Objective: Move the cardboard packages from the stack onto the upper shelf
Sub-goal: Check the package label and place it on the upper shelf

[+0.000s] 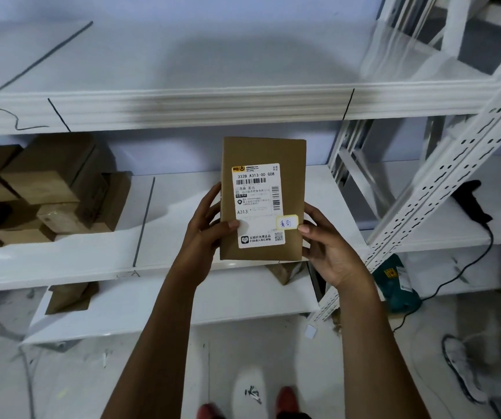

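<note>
I hold a flat brown cardboard package (262,152) with a white shipping label upright in front of the middle shelf. My left hand (205,234) grips its lower left edge, thumb on the label. My right hand (329,246) grips its lower right edge. The white upper shelf (213,71) lies above the package and is bare. A stack of cardboard packages (43,192) sits on the middle shelf (182,201) at the left.
Two more cardboard boxes (68,297) sit on the lowest shelf, one partly hidden behind the held package. A perforated white upright (442,189) slants at the right. A black scanner with cable (469,201) and a green tool (397,285) lie at the right.
</note>
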The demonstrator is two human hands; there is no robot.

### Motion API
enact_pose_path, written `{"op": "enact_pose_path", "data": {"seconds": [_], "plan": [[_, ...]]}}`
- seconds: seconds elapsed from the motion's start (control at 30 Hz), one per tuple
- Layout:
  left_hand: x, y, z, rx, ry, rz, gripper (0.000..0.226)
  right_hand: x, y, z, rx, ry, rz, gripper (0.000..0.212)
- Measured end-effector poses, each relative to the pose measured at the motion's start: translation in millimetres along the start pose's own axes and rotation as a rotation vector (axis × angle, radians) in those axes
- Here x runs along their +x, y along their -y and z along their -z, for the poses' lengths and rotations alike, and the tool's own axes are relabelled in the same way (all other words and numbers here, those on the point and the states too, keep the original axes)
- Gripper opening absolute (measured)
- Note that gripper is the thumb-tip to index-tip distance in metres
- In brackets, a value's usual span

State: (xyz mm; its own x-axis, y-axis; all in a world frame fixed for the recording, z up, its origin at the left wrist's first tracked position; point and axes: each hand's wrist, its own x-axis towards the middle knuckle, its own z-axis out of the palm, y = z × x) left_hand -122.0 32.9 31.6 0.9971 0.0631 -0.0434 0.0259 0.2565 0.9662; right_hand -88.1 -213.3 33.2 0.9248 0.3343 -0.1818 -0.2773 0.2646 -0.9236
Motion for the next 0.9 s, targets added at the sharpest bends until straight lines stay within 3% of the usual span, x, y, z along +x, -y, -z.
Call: {"op": "enact_pose_path", "data": {"seconds": [0.37,0.53,0.77,0.83,0.9], "plan": [[-33,13,-24,0.049,-0.137,-0.098,0.07,-19,-13,-16,-0.042,-0.004,0.065,0.041],[-69,-7,-11,0.013,-0.141,-0.146,0.081,-55,-12,-50,-0.104,-0.035,0.136,0.048],[-134,-61,58,-0.019,-0.089,-0.265,0.067,-106,-20,-167,-0.12,-0.075,0.307,0.051],[-157,-78,86,-0.06,-0.141,-0.319,0.068,-119,-27,-206,-0.138,-0.061,0.334,0.049],[-174,-93,110,-0.127,-0.235,-0.376,0.074,-127,-31,-242,-0.173,-0.043,0.353,0.034]]}}
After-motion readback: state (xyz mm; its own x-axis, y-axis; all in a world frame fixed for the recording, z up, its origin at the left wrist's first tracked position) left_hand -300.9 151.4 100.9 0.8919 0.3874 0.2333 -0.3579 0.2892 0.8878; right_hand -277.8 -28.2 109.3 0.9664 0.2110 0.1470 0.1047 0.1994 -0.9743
